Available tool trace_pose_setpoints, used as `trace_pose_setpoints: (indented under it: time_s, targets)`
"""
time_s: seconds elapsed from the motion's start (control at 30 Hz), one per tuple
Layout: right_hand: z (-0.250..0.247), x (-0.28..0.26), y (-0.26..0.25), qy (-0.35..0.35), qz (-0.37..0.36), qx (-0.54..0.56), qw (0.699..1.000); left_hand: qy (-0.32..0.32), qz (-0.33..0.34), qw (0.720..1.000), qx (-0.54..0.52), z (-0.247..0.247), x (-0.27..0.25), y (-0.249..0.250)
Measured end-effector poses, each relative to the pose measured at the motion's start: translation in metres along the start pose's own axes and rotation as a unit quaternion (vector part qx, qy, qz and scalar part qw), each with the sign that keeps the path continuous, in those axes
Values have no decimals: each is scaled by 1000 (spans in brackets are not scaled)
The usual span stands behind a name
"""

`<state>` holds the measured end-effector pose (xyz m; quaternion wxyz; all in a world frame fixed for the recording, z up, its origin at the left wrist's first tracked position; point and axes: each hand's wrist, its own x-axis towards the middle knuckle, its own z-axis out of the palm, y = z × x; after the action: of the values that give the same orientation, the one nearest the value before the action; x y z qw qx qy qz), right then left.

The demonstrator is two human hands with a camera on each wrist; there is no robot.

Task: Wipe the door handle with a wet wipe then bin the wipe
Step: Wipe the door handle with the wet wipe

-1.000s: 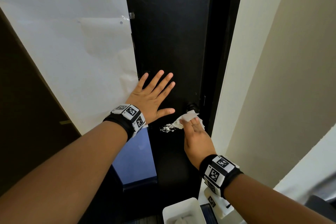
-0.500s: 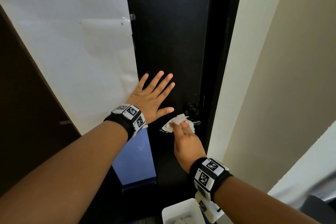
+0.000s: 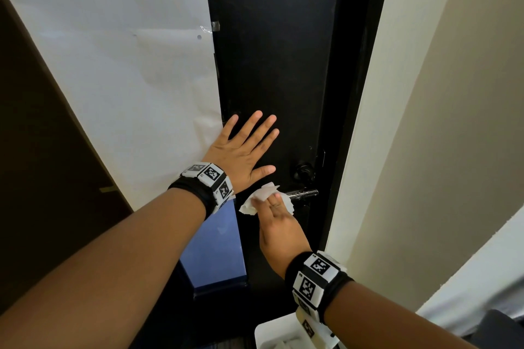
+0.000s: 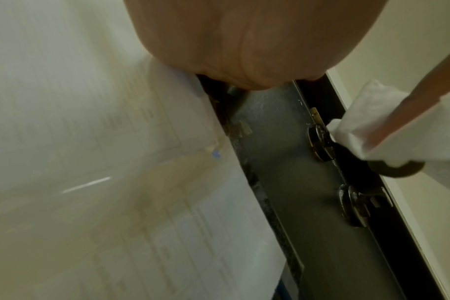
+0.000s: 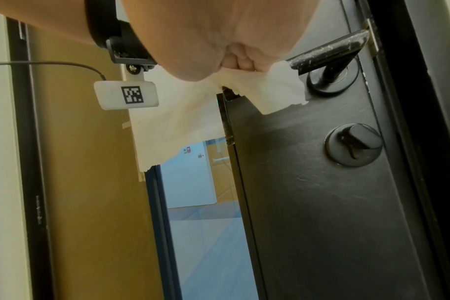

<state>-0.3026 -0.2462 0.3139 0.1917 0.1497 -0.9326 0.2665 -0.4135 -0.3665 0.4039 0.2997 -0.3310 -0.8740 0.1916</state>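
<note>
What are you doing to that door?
A person is cleaning the door handle. Their right hand holds a crumpled white wet wipe wrapped over the free end of the lever, so only the part nearest the door edge shows. Their left hand lies flat, fingers spread, on the black door above the handle. A white bin stands on the floor below, with some white crumpled stuff already in it. The wipe is not binned yet.

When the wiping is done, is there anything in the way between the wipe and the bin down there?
Nothing visible blocks it. The right hand holds the wet wipe on the door handle, and the white bin sits open below, beside the right wrist. Only the person's own forearm crosses the space between.
</note>
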Motion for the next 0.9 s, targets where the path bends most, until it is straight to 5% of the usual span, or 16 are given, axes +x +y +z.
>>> trace_pose_setpoints:
  time_s: [0.6, 0.73, 0.9]
  targets:
    - [6, -8, -7, -48, -110, -40, 992, -3, -3, 1000, -4, 0, -1, 1]
    - [3, -16, -11, -107, -91, 37, 989, 3, 1, 1000, -9, 1, -1, 0]
    - [-14, -24, -9, -63, 22, 254, 965, 4, 2, 1000, -8, 2, -2, 0]
